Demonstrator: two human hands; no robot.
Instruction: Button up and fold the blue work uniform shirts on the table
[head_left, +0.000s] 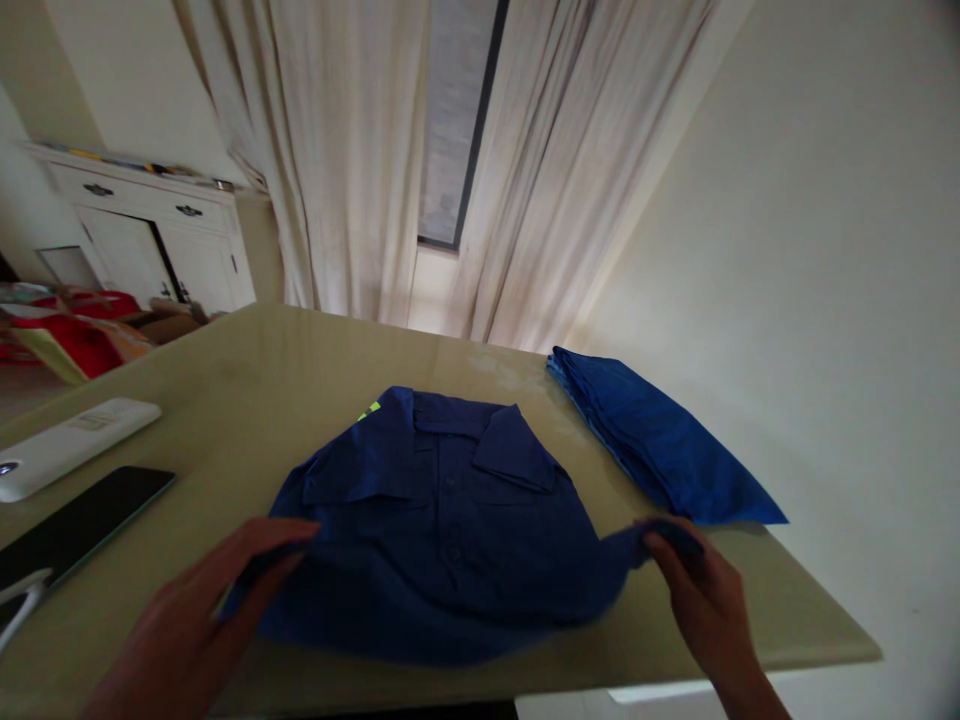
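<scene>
Dark blue shirt point(450, 540) on the greenish table point(247, 370), near edge pinched at one end in your left hand point(195, 610), at the other in your right hand point(709, 600), folded blue cloth point(660, 435) at right.

Dark phone point(94, 515) beside white device point(82, 443) on table point(232, 385); pale curtains point(352, 150) flanking window point(459, 115); white cabinet point(124, 240) leftward.

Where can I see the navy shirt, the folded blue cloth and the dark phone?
Navy shirt point(446, 530): head view, on its buttoned front.
Folded blue cloth point(658, 435): head view, middle of its upper face.
Dark phone point(88, 521): head view, on its flat top face.
</scene>
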